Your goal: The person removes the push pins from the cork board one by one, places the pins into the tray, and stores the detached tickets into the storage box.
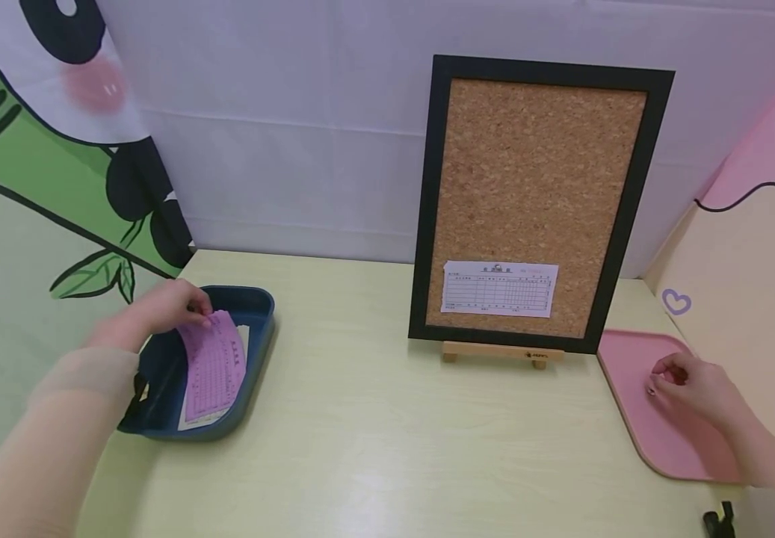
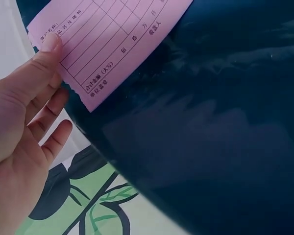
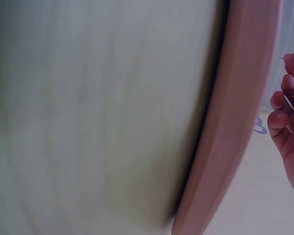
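My left hand pinches the top corner of a pink printed form slip between thumb and fingers, raised over the dark blue tray. Under it in the tray lies a pale paper. In the left wrist view, the thumb presses on the slip's end. On the other side, my right hand is above the pink tray, pinching a tiny pin between thumb and forefinger. The right wrist view shows its thin point beyond the fingertips, the other fingers loosely curled.
A black-framed cork board leans on a small wooden easel at the back. A white printed form sits low on the cork. A black object shows at the right wrist. Cloth hangs behind the table.
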Demonstrator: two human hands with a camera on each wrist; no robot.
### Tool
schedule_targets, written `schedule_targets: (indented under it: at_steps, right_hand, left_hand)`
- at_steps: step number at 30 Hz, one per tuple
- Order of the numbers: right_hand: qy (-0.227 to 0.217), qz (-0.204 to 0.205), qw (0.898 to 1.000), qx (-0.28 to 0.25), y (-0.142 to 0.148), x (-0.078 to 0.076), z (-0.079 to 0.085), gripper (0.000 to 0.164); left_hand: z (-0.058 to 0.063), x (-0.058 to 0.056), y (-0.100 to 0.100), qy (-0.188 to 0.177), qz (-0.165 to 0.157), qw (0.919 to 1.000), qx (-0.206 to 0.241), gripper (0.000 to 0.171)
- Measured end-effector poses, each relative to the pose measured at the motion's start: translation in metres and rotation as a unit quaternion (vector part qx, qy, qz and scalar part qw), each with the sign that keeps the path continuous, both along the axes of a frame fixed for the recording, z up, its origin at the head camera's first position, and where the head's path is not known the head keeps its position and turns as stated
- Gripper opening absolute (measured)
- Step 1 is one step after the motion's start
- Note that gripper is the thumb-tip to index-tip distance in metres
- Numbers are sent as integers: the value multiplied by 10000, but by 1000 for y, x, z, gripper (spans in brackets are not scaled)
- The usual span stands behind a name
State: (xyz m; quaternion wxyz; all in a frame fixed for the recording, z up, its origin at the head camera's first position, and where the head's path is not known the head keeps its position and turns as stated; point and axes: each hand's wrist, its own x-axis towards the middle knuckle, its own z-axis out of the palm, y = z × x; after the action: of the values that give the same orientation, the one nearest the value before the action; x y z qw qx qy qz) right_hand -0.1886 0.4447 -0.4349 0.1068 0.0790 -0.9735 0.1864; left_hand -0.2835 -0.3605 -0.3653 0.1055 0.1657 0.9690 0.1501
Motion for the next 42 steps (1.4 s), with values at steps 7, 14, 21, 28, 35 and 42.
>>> schedule_targets:
  at_steps: [7, 14, 21, 28, 35, 42]
  right_hand:
    - [-210, 184, 9995, 150, 1, -6, -3, 14]
    - [-718, 273, 9970, 135, 2, -12, -7, 14]
    - [-894, 298, 9955, 76, 4, -13, -10, 12]
    - [-1093, 285, 9936, 33, 4, -18, -9, 15]
    - [-1178, 181, 9928, 92, 4, -19, -6, 17]
    - [-812, 188, 9962, 241, 1, -14, 7, 15]
  left_hand:
    - [-7, -4, 3, 52, -141, 9999, -47, 8]
    - [-15, -10, 11, -38, -272, 9994, -220, 10]
    - [-16, -10, 17, -70, -288, 9993, -245, 21]
    - [-13, -7, 23, 225, -139, 9995, -159, 29]
    - [-3, -4, 39, 912, -145, 9951, -361, 33]
    - [18, 7, 57, 1312, 48, 9910, -259, 35]
